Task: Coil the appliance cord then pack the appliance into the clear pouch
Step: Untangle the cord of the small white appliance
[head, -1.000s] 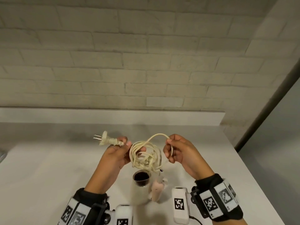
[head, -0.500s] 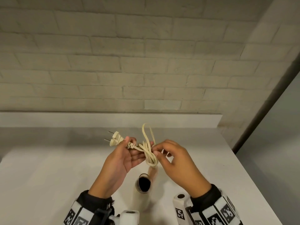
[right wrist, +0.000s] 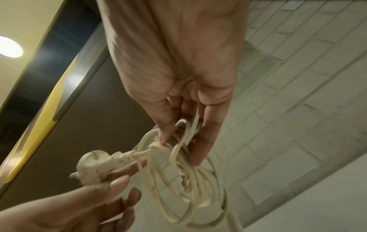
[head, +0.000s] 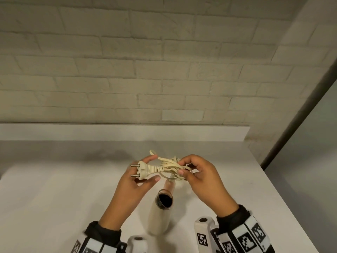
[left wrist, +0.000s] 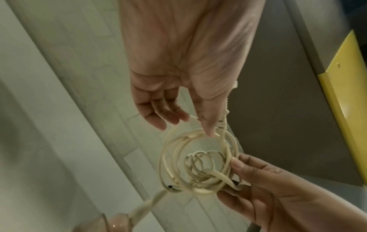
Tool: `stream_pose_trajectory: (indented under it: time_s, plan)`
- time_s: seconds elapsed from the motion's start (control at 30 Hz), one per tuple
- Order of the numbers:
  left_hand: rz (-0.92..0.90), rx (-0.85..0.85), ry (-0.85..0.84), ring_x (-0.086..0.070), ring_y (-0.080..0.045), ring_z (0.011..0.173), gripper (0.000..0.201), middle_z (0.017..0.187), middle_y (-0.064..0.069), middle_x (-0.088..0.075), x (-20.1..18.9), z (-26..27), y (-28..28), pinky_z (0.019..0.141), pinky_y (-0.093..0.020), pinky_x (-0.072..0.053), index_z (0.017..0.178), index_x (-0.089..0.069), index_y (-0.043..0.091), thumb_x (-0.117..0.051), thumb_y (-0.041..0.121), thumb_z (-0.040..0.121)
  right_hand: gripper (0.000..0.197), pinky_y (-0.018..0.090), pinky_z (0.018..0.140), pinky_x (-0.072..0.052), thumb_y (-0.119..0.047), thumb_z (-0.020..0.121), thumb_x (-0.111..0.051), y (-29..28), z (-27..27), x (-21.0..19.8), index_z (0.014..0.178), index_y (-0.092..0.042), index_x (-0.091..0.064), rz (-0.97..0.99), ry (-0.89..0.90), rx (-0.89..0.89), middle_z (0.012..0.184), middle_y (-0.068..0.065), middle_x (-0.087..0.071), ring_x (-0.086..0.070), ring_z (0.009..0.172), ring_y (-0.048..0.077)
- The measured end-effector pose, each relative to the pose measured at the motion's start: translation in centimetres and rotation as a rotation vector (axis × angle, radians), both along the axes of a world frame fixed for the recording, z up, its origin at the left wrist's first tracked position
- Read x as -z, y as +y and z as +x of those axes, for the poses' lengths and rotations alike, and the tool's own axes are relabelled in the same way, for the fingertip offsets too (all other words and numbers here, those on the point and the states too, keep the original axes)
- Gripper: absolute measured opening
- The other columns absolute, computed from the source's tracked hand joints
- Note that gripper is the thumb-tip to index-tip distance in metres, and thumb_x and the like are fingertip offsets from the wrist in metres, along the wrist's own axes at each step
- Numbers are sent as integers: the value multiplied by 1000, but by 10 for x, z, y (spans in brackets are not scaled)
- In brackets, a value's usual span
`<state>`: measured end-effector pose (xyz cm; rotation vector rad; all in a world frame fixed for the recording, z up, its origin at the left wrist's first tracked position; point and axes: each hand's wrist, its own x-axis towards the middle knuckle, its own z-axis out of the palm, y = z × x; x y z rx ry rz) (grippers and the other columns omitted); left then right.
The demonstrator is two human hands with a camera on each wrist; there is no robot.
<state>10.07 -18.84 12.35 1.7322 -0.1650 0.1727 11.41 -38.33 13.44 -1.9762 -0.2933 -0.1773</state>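
A cream cord coil [head: 172, 166] hangs in the air between both hands, above the white table [head: 54, 198]. My left hand [head: 155, 168] pinches the two-pin plug [head: 143, 169] between thumb and fingers, pins pointing left. My right hand [head: 180, 168] pinches the bunched loops on their right side. The right wrist view shows the plug [right wrist: 95, 166] and the loops [right wrist: 178, 180] under my right hand [right wrist: 178, 141]. From the left wrist, the coil [left wrist: 198, 164] looks round. The cream appliance [head: 158, 220] stands below on the table, dark opening up, cord running to it. No pouch is in view.
A low white ledge [head: 127, 132] runs along the back of the table under a pale brick wall [head: 164, 70]. The table's right edge [head: 284, 194] slants down towards me, with a dark post [head: 300, 115] beyond it.
The wide loop my right hand held has been gathered into the bundle, which now lies sideways. The plug has swung down across my left fingers. My right hand now pinches the bunched loops.
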Motion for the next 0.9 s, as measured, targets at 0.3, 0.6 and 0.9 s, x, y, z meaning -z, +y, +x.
stream_pose_trajectory:
  time_s: [0.3,0.6,0.9]
  plan:
    - [58,-2,-218,-68,-11,80,16,86,8,-72,-19,5,4,71,-20,-52,77,-73,26,-74,14,66,19,32,71,-54,-10,76,-74,4,-7,-23,91,-18,-68,161,112,-203,90,7,-70,-64,81,21]
    - [-101,-19,-125,-65,-1,71,50,74,15,-72,-19,13,21,68,-11,-51,74,-69,42,-59,-7,80,15,26,58,-58,2,72,-71,-7,0,-28,82,-8,-75,396,213,-142,69,3,-74,-70,65,19]
    - [-496,175,81,-47,-17,62,35,59,2,-48,-8,-2,37,71,-34,-38,56,-52,15,-64,46,69,63,23,59,-56,-35,37,-91,-26,9,-10,92,-11,-71,770,314,-109,76,9,-75,-70,71,16]
